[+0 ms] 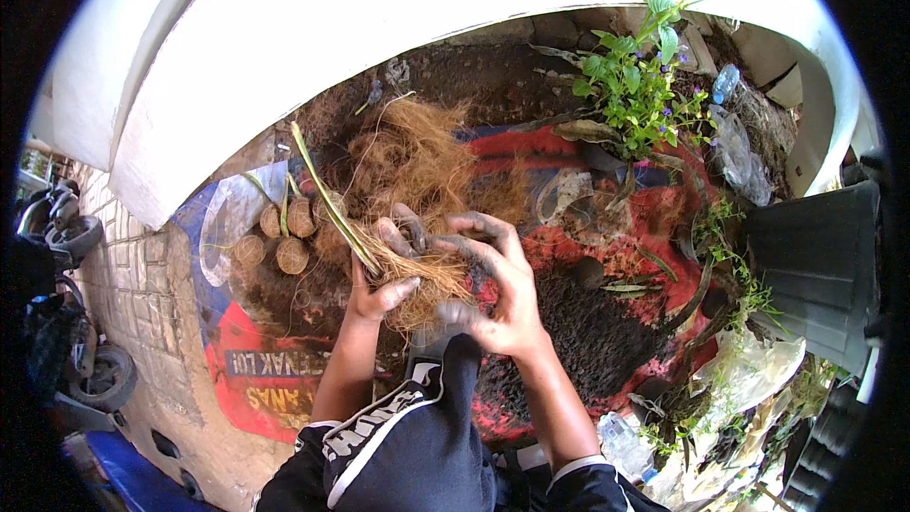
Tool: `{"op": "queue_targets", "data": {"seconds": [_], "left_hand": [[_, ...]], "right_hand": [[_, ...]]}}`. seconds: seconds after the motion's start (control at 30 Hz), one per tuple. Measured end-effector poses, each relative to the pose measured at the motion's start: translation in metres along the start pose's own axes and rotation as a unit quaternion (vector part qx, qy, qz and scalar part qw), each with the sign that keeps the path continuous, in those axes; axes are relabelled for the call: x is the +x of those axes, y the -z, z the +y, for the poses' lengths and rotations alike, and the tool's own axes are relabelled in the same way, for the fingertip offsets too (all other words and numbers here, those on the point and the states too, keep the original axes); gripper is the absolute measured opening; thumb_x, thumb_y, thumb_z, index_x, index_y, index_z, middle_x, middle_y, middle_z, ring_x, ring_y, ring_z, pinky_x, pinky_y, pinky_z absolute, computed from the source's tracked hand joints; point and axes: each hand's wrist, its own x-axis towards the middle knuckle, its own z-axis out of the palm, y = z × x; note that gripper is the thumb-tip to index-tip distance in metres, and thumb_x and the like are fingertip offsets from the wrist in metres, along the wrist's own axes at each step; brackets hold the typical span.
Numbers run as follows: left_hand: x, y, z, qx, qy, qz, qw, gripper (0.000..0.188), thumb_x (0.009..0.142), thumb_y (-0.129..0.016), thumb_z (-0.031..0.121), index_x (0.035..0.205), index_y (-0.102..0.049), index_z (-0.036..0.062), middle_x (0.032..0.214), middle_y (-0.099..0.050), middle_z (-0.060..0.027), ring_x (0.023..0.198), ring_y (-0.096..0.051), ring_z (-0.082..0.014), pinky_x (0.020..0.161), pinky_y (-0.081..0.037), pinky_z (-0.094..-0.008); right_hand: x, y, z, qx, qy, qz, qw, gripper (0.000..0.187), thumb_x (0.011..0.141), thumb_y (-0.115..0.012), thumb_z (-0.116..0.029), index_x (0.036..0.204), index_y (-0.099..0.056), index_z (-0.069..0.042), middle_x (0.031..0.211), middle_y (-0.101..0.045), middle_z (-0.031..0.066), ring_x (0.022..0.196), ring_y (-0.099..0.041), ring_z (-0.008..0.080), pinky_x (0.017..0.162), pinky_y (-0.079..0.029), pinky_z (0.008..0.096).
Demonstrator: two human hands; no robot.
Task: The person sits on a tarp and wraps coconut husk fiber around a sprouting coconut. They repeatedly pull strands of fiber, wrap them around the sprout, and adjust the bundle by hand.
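My left hand (379, 296) is closed around a tuft of brown coconut fibre (427, 277) wrapped about the base of a long green plant leaf (327, 194). The leaf sticks up and leans to the left. At the tuft's right side is my right hand (507, 289), its soil-darkened fingers curved and spread apart. Its fingertips are close to the loose strands; whether they touch them I cannot tell. Beyond both hands lies a large heap of loose coconut fibre (412, 152). To the left, several fibre-wrapped balls (292, 255) sit together, some with green leaves rising from them.
A red and blue printed sheet (242, 322) covers the ground, with dark soil (569, 351) piled on its right. Beyond it grows a leafy plant (616, 76) with purple flowers. A dark grey bin (815, 265) stands at right, near plastic bags (749, 370). Motorbikes (95, 370) are at far left.
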Motion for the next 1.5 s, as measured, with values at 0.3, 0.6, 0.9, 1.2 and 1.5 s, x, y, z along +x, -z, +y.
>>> {"op": "queue_targets", "data": {"seconds": [0.3,0.6,0.9,1.2,1.5], "left_hand": [[0.008,-0.033,-0.023,-0.363,0.031,0.053,0.93,0.057,0.089,-0.046,0.042,0.135,-0.043,0.0089,0.129,-0.053,-0.0094,0.121,-0.049,-0.0242,0.108,-0.035,-0.043],[0.015,-0.055,-0.006,-0.325,0.159,0.181,0.915,0.048,0.097,-0.044,0.044,0.122,-0.053,0.0041,0.115,-0.061,-0.0107,0.107,-0.058,-0.0231,0.097,-0.044,-0.0399],[0.02,-0.06,-0.019,0.114,0.076,0.205,0.969,0.032,0.09,-0.063,0.01,0.119,-0.058,-0.0036,0.115,-0.061,-0.0067,0.101,-0.055,-0.0122,0.092,-0.043,-0.0274],[0.026,-0.056,-0.008,0.292,0.012,0.111,0.95,0.023,0.085,-0.068,0.005,0.106,-0.066,-0.0026,0.105,-0.065,-0.0089,0.099,-0.059,-0.0155,0.089,-0.045,-0.0284],[0.018,-0.053,-0.025,0.367,-0.137,0.134,0.91,0.015,0.083,-0.07,0.006,0.094,-0.063,-0.0017,0.101,-0.064,-0.0137,0.096,-0.062,-0.0256,0.086,-0.047,-0.0334]], "right_hand": [[-0.011,-0.034,0.032,-0.119,0.103,0.041,0.987,0.076,0.065,-0.078,-0.044,0.124,-0.054,-0.003,0.13,-0.054,0.0165,0.125,-0.047,0.0401,0.106,-0.031,0.0545],[-0.014,-0.057,0.039,0.009,-0.006,0.314,0.949,0.047,0.069,-0.078,-0.013,0.109,-0.058,0.001,0.113,-0.06,0.0186,0.107,-0.058,0.0316,0.097,-0.043,0.0408],[-0.009,-0.053,0.045,0.636,-0.181,0.386,0.643,0.052,0.091,-0.049,-0.042,0.13,-0.048,-0.007,0.12,-0.059,0.012,0.11,-0.058,0.0264,0.096,-0.046,0.0398],[-0.016,-0.043,0.061,0.737,-0.183,0.296,0.58,0.053,0.092,-0.045,-0.044,0.131,-0.049,-0.009,0.126,-0.058,0.0094,0.113,-0.057,0.0261,0.099,-0.045,0.0419],[-0.009,-0.042,0.071,0.742,-0.241,0.349,0.52,0.043,0.094,-0.043,-0.04,0.119,-0.057,-0.008,0.116,-0.063,0.0105,0.106,-0.06,0.0278,0.096,-0.047,0.0431]]}}
